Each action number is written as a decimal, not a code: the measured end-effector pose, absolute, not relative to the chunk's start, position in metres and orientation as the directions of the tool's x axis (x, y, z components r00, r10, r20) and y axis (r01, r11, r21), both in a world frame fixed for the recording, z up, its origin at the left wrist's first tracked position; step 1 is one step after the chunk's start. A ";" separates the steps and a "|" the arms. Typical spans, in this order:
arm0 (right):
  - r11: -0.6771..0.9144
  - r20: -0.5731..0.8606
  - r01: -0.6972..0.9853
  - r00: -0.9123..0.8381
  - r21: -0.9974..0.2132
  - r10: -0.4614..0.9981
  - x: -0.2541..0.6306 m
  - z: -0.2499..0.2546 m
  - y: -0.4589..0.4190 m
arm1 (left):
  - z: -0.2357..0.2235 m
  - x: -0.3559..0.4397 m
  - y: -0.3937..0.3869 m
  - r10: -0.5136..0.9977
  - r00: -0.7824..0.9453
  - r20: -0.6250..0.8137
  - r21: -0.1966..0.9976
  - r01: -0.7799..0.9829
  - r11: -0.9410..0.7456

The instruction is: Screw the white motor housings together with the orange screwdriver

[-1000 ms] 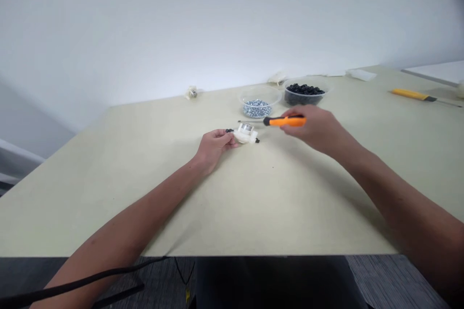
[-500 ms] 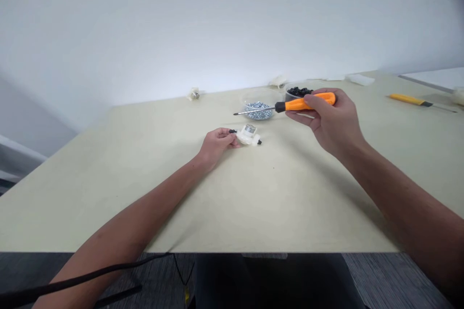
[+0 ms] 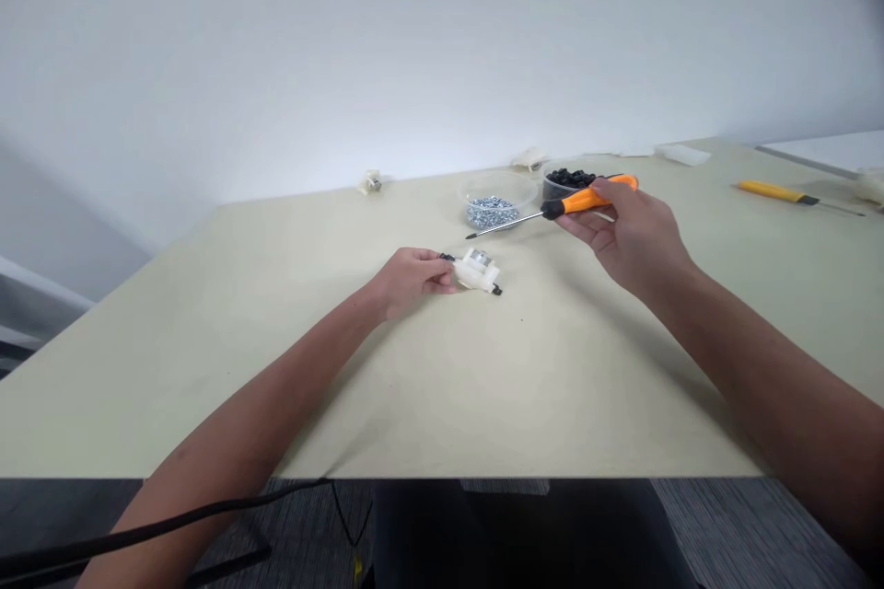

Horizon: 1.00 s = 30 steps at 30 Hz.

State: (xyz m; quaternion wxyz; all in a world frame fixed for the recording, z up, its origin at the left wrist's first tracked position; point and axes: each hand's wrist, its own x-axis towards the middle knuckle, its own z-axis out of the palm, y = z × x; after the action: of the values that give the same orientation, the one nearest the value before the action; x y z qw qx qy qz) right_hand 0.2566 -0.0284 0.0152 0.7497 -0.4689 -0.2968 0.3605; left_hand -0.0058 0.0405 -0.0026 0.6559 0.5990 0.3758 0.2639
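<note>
Between its thumb and fingers my left hand [image 3: 412,279] grips a small white plastic part [image 3: 476,271] with a silver cylinder on top and black pieces at both ends. My right hand [image 3: 635,235] is closed round the orange handle of a screwdriver [image 3: 594,196]. Its shaft points left and slightly down, and the dark tip hangs above and apart from the white part. Just behind the shaft stands a clear round tub [image 3: 492,210] of small silver screws. A second tub [image 3: 567,182] of black pieces is partly hidden by the screwdriver and right hand.
Two similar white parts lie near the wall, one at the left [image 3: 371,181] and one behind the tubs [image 3: 529,159]. A yellow-handled screwdriver [image 3: 777,192] rests at the right. A black cable [image 3: 172,523] crosses below the table's front edge at the left.
The screwdriver tip has moved right and slightly down, and its shaft slopes more steeply. My left hand has shifted the white part a little to the right and down, tilting its right end lower.
</note>
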 end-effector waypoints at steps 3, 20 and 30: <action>0.247 0.060 -0.278 0.544 -0.928 0.837 0.256 0.006 -0.026 | -0.004 -0.006 0.042 0.790 0.583 -0.189 0.981 0.084 0.174; 0.256 0.101 -0.246 0.507 -0.935 0.856 0.251 -0.004 -0.023 | -0.012 -0.005 0.045 0.802 0.566 -0.189 0.979 0.048 0.196; 0.355 0.185 -0.204 0.568 -0.912 0.802 0.250 0.011 -0.026 | -0.003 -0.002 0.039 0.827 0.557 -0.070 0.996 0.088 0.024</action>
State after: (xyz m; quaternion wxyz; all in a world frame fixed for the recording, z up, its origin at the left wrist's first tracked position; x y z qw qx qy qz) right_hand 0.2500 -0.0259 0.0115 0.7564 -0.4603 -0.3246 0.3326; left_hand -0.0021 0.0387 -0.0035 0.6169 0.6310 0.3628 0.2994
